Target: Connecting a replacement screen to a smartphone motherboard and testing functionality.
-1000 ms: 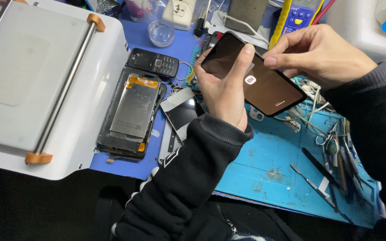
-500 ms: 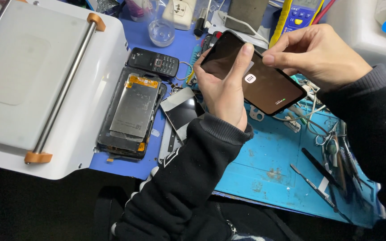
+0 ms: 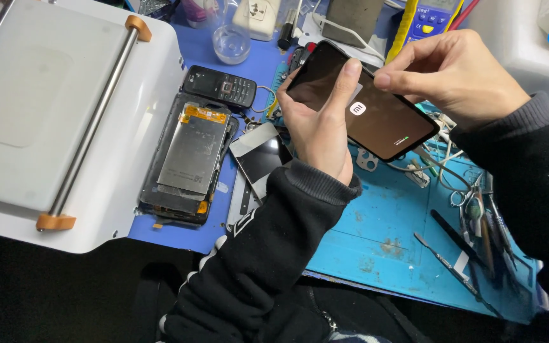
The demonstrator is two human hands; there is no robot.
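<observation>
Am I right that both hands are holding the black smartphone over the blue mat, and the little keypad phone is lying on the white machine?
Not quite. The head view shows the keypad phone lying on the blue mat, beside the white machine, not on it. The rest holds: the left hand and right hand both hold the black smartphone.

Head camera looks steeply down, close over the workbench (image 3: 376, 248).

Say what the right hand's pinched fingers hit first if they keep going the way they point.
The right hand points its pinched fingers left and slightly down, at the upper edge of the smartphone held by the left hand. They would likely meet that edge first, next to the left index finger; any remaining gap is unclear.
</observation>
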